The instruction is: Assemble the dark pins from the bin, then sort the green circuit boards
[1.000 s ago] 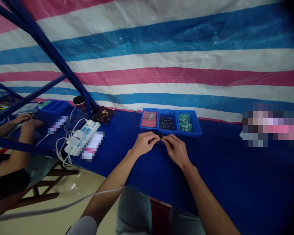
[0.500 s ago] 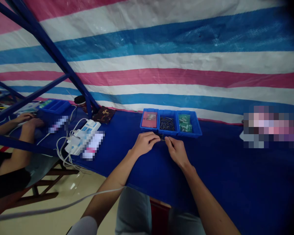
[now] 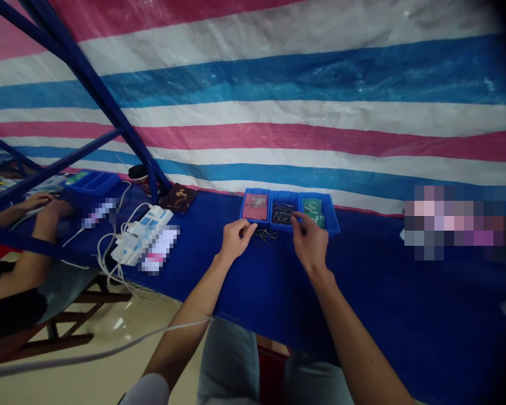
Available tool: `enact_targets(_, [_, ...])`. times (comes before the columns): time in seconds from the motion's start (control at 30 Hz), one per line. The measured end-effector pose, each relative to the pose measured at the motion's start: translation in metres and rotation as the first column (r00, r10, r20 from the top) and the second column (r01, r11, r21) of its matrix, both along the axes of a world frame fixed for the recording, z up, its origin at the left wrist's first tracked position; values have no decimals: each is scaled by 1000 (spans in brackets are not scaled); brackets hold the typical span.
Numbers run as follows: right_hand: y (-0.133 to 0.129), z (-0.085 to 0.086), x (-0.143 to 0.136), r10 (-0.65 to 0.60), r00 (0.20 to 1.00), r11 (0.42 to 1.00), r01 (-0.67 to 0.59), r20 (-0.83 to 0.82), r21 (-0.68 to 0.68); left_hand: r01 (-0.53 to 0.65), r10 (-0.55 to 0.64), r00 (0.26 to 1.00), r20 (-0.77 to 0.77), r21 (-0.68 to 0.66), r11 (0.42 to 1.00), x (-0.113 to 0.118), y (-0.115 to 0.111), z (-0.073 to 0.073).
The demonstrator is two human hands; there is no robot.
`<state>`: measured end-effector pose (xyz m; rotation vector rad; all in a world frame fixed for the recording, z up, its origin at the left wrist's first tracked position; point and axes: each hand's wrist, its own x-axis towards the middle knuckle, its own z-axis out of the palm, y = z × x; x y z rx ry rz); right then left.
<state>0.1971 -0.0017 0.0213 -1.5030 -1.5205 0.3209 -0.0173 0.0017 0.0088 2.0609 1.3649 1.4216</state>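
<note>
Three joined blue bins stand on the blue table: the left bin [image 3: 256,223] holds a pink block with a small clear bag, the middle one dark thin pins [image 3: 283,212], the right one green-and-white packets [image 3: 314,209]. My right hand [image 3: 311,241] reaches to the front right corner of the middle bin, fingertips at the pins; its fingers are bent and partly apart. In front of the left bin my left hand [image 3: 237,238] is pinched, what it holds too small to make out. Loose dark pins [image 3: 266,234] lie on the table just right of it.
A white power strip [image 3: 145,230] with cables and a blurred-out phone [image 3: 161,249] lie at left, near a dark packet [image 3: 178,198] and a cup [image 3: 140,175]. Beyond a blue metal frame [image 3: 118,121], another person's hands [image 3: 53,208] work. A cable [image 3: 109,351] crosses the foreground.
My hands have moved apart: the right went up to the middle bin, the left slightly left. The pins in front of the bins are more exposed.
</note>
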Motion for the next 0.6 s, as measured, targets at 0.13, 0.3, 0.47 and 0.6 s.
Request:
enact_targets(0.13, [0, -5, -7, 111, 986, 994, -109, 128, -29, 17, -17, 1000, -23, -8, 1000, -1, -1, 2])
enact_targets(0.3, [-17, -31, -13, 224, 937, 974, -211, 268, -78, 62, -63, 997, -36, -13, 998, 4, -2, -1])
enact_targets(0.47, [-18, -41, -8, 198, 929, 978, -167, 313, -122, 31, -31, 999, 12, -16, 999, 7, -2, -6])
enact_targets(0.6, [-17, -43, -1, 202, 929, 974, -157, 309, -163, 41, -41, 999, -6, -40, 998, 8, -2, -5])
